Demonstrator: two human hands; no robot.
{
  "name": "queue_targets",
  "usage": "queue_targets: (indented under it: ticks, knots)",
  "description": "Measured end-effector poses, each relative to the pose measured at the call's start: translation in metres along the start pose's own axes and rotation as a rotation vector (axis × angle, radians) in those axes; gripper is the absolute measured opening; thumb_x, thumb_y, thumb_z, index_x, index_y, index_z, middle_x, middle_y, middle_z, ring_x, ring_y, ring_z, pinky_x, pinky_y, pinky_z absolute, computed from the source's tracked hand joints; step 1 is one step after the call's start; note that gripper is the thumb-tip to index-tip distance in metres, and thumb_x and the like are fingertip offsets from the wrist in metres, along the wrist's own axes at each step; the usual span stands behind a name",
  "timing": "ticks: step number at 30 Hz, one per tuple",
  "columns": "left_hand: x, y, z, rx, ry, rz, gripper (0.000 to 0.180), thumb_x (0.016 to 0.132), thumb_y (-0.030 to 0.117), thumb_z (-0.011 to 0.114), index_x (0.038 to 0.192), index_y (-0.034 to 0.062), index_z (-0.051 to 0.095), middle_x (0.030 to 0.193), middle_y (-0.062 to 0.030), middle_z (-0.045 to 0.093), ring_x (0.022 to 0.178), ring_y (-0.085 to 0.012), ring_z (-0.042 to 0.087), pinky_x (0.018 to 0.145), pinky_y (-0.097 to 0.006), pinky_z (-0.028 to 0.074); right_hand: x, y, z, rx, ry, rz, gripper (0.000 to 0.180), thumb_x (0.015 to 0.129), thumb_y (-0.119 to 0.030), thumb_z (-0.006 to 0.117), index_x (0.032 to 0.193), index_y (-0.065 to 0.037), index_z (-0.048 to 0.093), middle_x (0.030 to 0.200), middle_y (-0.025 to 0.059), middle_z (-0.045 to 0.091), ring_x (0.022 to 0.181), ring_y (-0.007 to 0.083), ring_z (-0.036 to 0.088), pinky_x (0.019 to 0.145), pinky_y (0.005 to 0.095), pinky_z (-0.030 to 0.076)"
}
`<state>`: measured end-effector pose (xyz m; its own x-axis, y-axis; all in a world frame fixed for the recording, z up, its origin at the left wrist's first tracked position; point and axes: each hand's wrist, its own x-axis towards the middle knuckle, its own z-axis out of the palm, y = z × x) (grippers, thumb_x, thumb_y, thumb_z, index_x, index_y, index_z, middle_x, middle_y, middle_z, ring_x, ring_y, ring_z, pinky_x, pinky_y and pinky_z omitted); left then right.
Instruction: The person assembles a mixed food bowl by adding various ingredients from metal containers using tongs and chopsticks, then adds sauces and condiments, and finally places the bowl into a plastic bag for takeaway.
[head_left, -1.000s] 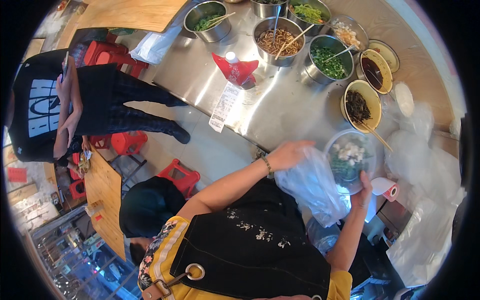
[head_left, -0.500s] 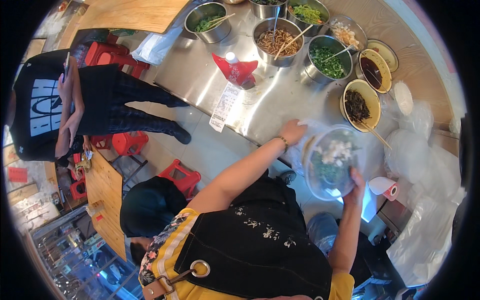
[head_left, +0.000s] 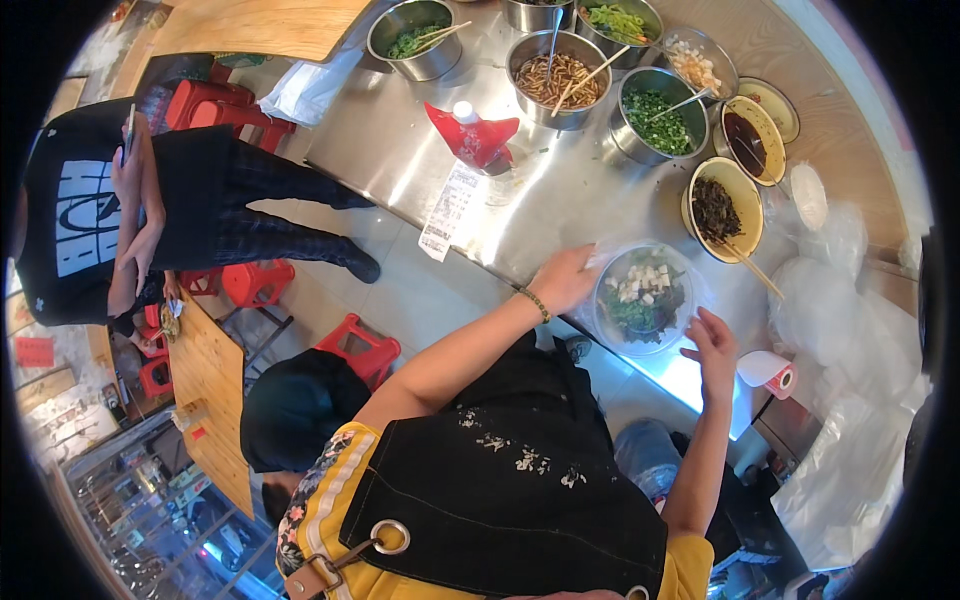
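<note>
A round clear plastic bowl (head_left: 652, 349) rests at the near edge of the steel counter, with a clear plastic bag (head_left: 702, 290) around it. White cubes (head_left: 645, 283) lie on dark green, leafy-looking food (head_left: 638, 320) inside. On the bowl's left, my left hand (head_left: 562, 282) is closed, its fingertips pinching the bag's edge. My right hand (head_left: 712, 352) is just right of the bowl, holding nothing, its fingers apart and close to the bag.
Steel pots of chopped greens (head_left: 655, 112) and brown strips (head_left: 556, 80) stand farther back. Yellow bowls hold dark sauce (head_left: 745, 142) and dark shreds (head_left: 716, 208). A red pouch (head_left: 476, 138) and paper slip (head_left: 452, 212) lie left. A person (head_left: 120, 210) stands beyond the counter.
The bowl, earlier held up in my right hand, has come down onto the counter inside the bag. My right hand has let go; my left hand has shifted slightly left and nearer.
</note>
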<state>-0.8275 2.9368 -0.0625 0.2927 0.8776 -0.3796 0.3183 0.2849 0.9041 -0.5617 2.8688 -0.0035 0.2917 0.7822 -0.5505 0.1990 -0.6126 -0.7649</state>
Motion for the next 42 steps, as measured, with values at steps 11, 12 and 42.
queue_targets:
  ticks: [11, 12, 42]
  knots:
    - [-0.011, 0.005, 0.004, 0.377, 0.079, 0.126, 0.033, 0.082, 0.028, 0.057, 0.107, 0.0059, 0.057, 0.089, -0.022, 0.062, 0.084, -0.0378, 0.06, 0.076, -0.045, 0.047, 0.015, 0.017, -0.022, 0.204, 0.226, -0.152, 0.01, 0.084, -0.013, 0.063, 0.085, -0.003, 0.062, 0.068, 0.0044, 0.061, 0.063, 0.0115, 0.057, 0.063, 0.0254, 0.046]
    - [-0.01, 0.006, 0.004, 0.386, 0.064, 0.123, 0.033, 0.082, 0.028, 0.057, 0.107, 0.0055, 0.056, 0.088, -0.0221, 0.062, 0.083, -0.0382, 0.06, 0.076, -0.045, 0.047, 0.0, -0.01, -0.014, 0.268, 0.231, -0.132, 0.01, 0.085, -0.013, 0.062, 0.086, -0.003, 0.062, 0.068, 0.0046, 0.061, 0.065, 0.0119, 0.057, 0.066, 0.0251, 0.045]
    - [-0.066, 0.145, -0.017, -0.042, -0.369, 0.221, 0.031, 0.084, -0.001, 0.057, 0.115, 0.0035, 0.055, 0.083, -0.0005, 0.059, 0.064, -0.0044, 0.05, 0.055, -0.019, 0.041, -0.105, -0.08, -0.036, 0.264, -0.216, -0.359, 0.012, 0.085, -0.011, 0.063, 0.088, 0.0, 0.06, 0.069, 0.0027, 0.06, 0.062, 0.0062, 0.055, 0.056, 0.0206, 0.043]
